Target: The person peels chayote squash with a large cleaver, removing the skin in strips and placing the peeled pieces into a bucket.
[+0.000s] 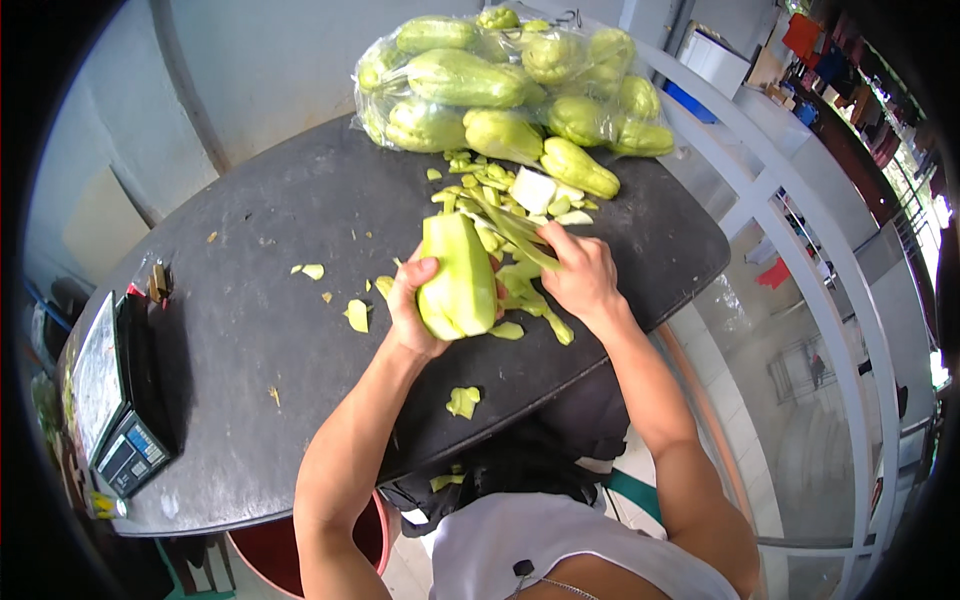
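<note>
My left hand [412,305] is wrapped round a large peeled chayote [456,275], its pale green flesh showing flat cut facets. It is held upright above the near side of the dark table [250,330]. Just to its right, my right hand [582,275] grips a knife [512,232]; the handle is mostly hidden in the fingers. The blade points up and left past the chayote, greenish along its length. Beneath both hands lies a pile of green peelings [540,305], with a white-fleshed cut piece [532,190] behind the knife.
A clear plastic bag [400,95] full of chayotes stands at the far edge, with one loose chayote [580,168] before it. At left sits a digital scale [130,455]. A red bin [375,540] is under the near edge; a white railing [800,175] curves along the right.
</note>
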`<state>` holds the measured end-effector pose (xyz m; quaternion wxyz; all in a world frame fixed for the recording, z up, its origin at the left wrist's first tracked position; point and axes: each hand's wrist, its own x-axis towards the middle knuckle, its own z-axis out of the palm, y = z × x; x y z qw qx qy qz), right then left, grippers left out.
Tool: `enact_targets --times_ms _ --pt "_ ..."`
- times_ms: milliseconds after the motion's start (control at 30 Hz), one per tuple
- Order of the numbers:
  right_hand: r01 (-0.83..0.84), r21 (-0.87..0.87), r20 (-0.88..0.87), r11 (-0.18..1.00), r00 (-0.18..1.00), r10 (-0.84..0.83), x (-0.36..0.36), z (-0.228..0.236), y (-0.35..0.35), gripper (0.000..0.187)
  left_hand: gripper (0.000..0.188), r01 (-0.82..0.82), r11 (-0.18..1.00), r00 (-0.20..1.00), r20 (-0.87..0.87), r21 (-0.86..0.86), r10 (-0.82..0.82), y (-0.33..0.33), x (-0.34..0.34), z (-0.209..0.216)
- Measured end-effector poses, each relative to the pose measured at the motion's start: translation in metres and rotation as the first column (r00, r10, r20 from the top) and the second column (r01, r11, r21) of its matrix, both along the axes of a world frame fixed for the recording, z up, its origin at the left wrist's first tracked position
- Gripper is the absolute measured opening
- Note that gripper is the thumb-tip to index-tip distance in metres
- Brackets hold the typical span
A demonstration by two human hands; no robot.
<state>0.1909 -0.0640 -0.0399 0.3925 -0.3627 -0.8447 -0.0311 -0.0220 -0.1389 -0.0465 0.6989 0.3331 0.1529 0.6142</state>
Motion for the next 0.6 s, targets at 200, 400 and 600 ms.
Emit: enact_targets --times_ms 200,400,600 --pt "-0.142 0.057 -0.211 0.988 0.966 0.151 -0.004 0.012 -0.011 0.02 0.073 0.023 0.997 0.998 0.054 -0.074 -0.019 0.003 -0.004 0.0" --pt "0.043 -0.107 -0.024 0.993 0.999 -0.046 -0.017 0.019 -0.001 0.028 0.065 -0.229 0.955 0.961 0.114 -0.186 0.252 0.004 -0.007 -0.002" --pt "-0.147 0.249 -0.04 0.957 0.986 0.162 -0.03 -0.001 -0.015 0.03 0.053 -0.419 0.818 0.838 0.179 -0.395 0.516 0.021 -0.013 -0.002"
